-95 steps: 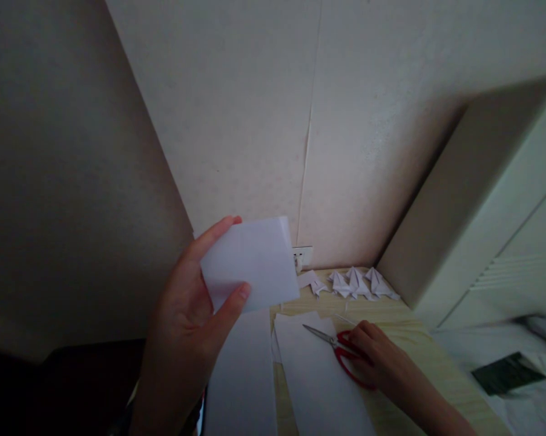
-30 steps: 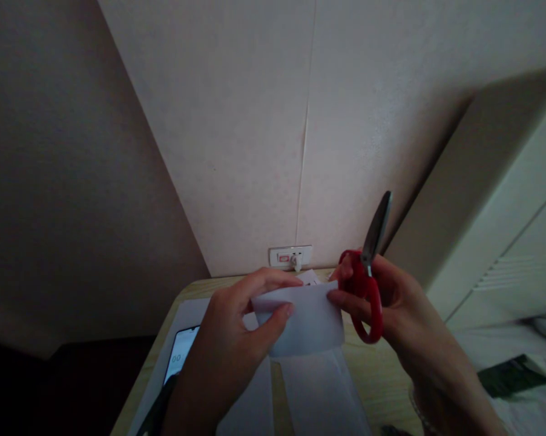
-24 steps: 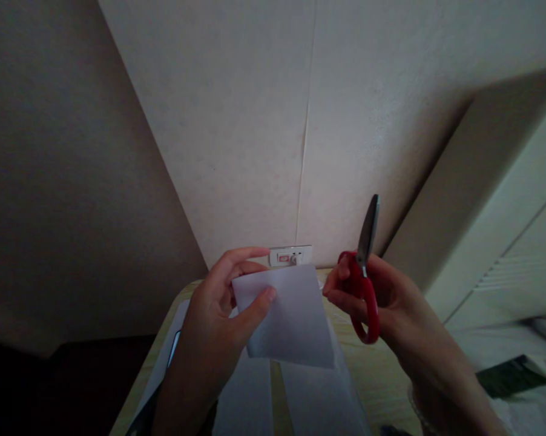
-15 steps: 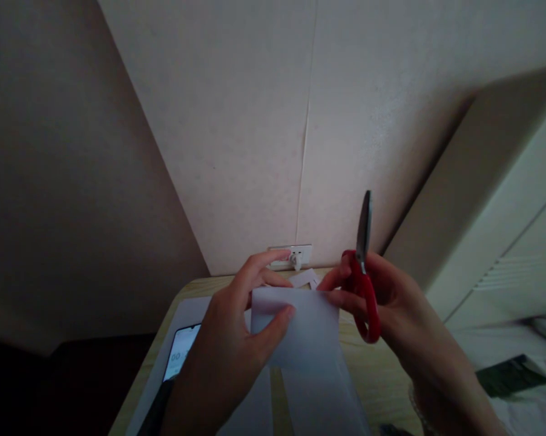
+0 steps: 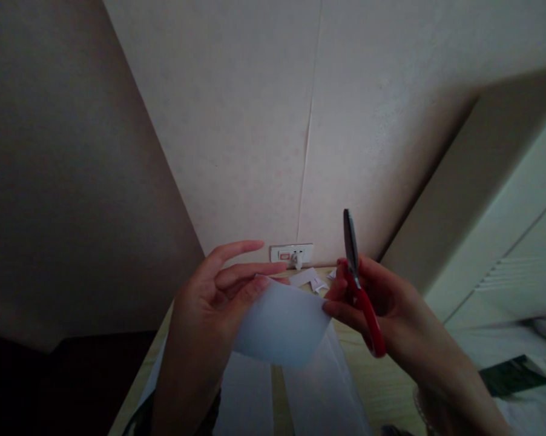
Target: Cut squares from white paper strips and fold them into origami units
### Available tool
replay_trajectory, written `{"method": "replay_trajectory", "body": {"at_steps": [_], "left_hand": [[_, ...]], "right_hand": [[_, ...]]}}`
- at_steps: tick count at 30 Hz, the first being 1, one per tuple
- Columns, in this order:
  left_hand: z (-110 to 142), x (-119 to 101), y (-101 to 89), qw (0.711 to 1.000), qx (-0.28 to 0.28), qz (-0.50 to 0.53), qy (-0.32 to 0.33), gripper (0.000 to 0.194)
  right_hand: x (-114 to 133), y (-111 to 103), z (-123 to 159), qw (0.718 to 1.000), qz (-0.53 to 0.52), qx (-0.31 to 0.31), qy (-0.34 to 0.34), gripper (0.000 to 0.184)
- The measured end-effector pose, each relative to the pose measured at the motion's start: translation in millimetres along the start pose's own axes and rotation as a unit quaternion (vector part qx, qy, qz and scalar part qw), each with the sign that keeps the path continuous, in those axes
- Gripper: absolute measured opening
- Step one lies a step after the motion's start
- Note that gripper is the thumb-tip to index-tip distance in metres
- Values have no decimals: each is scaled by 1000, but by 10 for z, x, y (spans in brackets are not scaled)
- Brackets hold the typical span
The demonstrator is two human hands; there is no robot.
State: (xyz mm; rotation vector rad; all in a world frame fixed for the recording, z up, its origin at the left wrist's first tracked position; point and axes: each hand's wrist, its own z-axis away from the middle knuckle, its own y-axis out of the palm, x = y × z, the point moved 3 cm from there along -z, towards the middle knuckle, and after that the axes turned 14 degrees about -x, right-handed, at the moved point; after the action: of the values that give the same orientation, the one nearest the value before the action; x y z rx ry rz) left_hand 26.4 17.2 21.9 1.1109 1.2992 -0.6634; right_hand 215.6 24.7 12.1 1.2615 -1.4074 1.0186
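My left hand [image 5: 209,303] pinches the left edge of a small white paper piece [image 5: 284,324], thumb on top and fingers stretched behind it. My right hand [image 5: 382,309] grips red-handled scissors [image 5: 359,290] with the closed blades pointing up; its fingertips also touch the paper's right edge. The paper is held above a light wooden table [image 5: 391,381].
Two long white sheets [image 5: 318,393] lie on the table below the hands. Folded paper scraps [image 5: 313,280] sit near a wall socket [image 5: 291,253]. A white cabinet [image 5: 504,230] stands at right, with a dark booklet [image 5: 513,374] on a pale surface beside it.
My right hand picked the scissors up from the table and raised them. Both hands then turned the paper piece; the scissor blades now tilt slightly left and the paper lies flatter.
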Motion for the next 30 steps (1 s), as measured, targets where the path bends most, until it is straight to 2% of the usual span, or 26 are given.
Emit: {"method": "replay_trajectory", "body": {"at_steps": [4,10,15,17,21,23,27,30], "left_hand": [[1,-8,1,999,-2,31,6,20],[-40,7,-4,998,-3,58,-16,31],[-84,29,-45,1000,-8,29,4,36],[-104,45,-62,1000,-6,2,20,34],[-133,47,-91,997,-42,-10,62,25],[-141,42,-89,997,-36,6,65,28],[-129,44,-53,999,5,23,38,50],[-102,72,-13,1000,13,26,12,46]], "right_hand": [[20,-6,-1,1000,20,3,-3,32],[2,-20,-3,1000,21,-1,-10,25],[-1,-58,-7,999,19,-15,-25,20],[4,-62,-4,999,11,-16,-29,22],[23,-37,20,999,-1,-16,-28,23],[37,-31,30,998,-18,-47,-39,24],[48,-57,54,978,-57,-181,-85,20],[36,-40,72,969,-61,-221,-90,18]]}}
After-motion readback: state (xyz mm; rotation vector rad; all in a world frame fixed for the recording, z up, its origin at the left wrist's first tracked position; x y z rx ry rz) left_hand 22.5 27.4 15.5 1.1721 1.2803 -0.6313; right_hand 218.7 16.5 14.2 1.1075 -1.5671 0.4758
